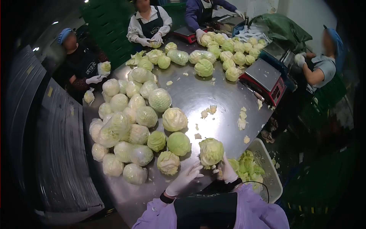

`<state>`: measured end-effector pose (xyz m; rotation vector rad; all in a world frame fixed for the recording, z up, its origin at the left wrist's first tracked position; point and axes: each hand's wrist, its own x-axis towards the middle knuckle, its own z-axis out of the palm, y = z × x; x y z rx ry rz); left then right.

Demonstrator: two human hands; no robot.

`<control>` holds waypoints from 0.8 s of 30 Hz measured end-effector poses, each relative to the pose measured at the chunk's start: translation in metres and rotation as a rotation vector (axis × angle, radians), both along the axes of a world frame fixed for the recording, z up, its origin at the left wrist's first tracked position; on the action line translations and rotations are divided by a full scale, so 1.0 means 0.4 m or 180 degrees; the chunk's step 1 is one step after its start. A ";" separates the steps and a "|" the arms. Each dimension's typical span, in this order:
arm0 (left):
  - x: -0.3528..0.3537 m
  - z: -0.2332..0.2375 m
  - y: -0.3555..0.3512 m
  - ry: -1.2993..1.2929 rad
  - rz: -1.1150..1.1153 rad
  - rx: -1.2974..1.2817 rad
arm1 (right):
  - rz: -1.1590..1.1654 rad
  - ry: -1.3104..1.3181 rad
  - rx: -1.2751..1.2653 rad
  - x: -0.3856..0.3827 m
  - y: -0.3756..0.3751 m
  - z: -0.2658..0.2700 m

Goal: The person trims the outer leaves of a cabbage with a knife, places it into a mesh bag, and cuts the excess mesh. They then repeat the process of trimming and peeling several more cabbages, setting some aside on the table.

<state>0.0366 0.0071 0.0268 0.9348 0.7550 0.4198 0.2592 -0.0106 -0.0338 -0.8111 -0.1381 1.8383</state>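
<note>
A green-white cabbage [211, 152] stands at the near edge of the steel table, between my two gloved hands. My left hand [186, 179] is held low to its left, fingers stretched out and apart, with nothing in them. At the cabbage's lower right side, my right hand [228, 171] has its thumb up against the leaves. Its other fingers curl round a small yellow-brown handle-like thing [220, 174], mostly hidden by the glove. Left of these lie loose cabbages, among them a smooth green cabbage [179, 144] and a paler, trimmed cabbage [168, 163].
Many film-wrapped cabbages [146, 116] crowd the left of the steel table [179, 89]. A white basket [275, 177] of leaves stands at my right. Red scales [263, 78] and more cabbages [239, 58] lie beyond. Several co-workers [152, 26] stand around the table.
</note>
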 end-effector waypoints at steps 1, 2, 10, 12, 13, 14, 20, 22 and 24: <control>-0.002 -0.013 0.003 0.0060 0.0041 0.0226 | -0.0134 0.0455 -0.0193 0.002 0.029 0.001; -0.011 -0.024 0.014 0.0127 0.0137 0.0186 | -0.0153 0.0206 0.0164 0.004 0.059 -0.002; -0.089 -0.030 0.190 0.2223 0.1324 0.3566 | 0.0687 -0.3843 0.0980 0.053 0.084 -0.068; -0.084 -0.040 0.248 0.2850 0.0696 0.3637 | 0.0666 -0.5173 0.1989 0.079 0.006 -0.118; -0.074 -0.052 0.270 0.2827 0.0690 0.3612 | 0.0689 -0.5190 0.1963 0.104 -0.030 -0.128; -0.065 -0.065 0.290 0.3049 0.0313 0.3576 | 0.0385 -0.5407 0.1681 0.134 -0.063 -0.135; 0.004 -0.093 0.327 0.3472 0.0080 0.3449 | 0.0126 -0.5808 0.0055 0.397 -0.302 -0.223; -0.006 -0.107 0.323 0.3344 0.0387 0.3557 | 0.0848 -0.6039 -0.0787 0.429 -0.348 -0.179; -0.015 -0.090 0.314 0.3121 0.0567 0.3529 | 0.0796 -0.6402 -0.0949 0.418 -0.349 -0.101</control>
